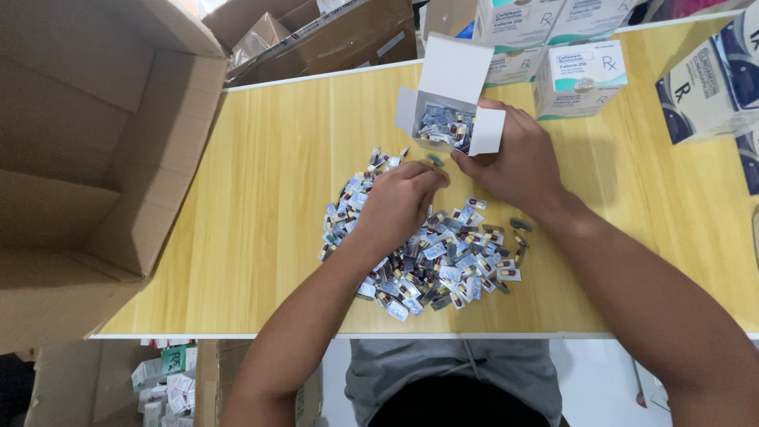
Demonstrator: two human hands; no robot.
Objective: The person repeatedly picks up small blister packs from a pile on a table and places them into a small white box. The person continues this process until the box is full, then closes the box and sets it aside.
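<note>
A heap of small foil capsule packets [431, 253] lies on the yellow wooden table [269, 198]. Just behind it stands a small open white carton [451, 111], flaps up, with several packets inside. My left hand [399, 202] rests on the heap with its fingers pinched on a packet near the carton's mouth. My right hand [514, 158] sits beside the carton, touching its right flap, fingertips meeting the left hand's at the carton's front. What the right fingers hold is hidden.
A big open cardboard box [95, 158] fills the left side. White and teal medicine cartons [581, 75] stand at the table's back, more cartons [711, 79] at the far right. Brown boxes [332, 32] lie behind the table. Small cartons [170, 383] sit on the floor.
</note>
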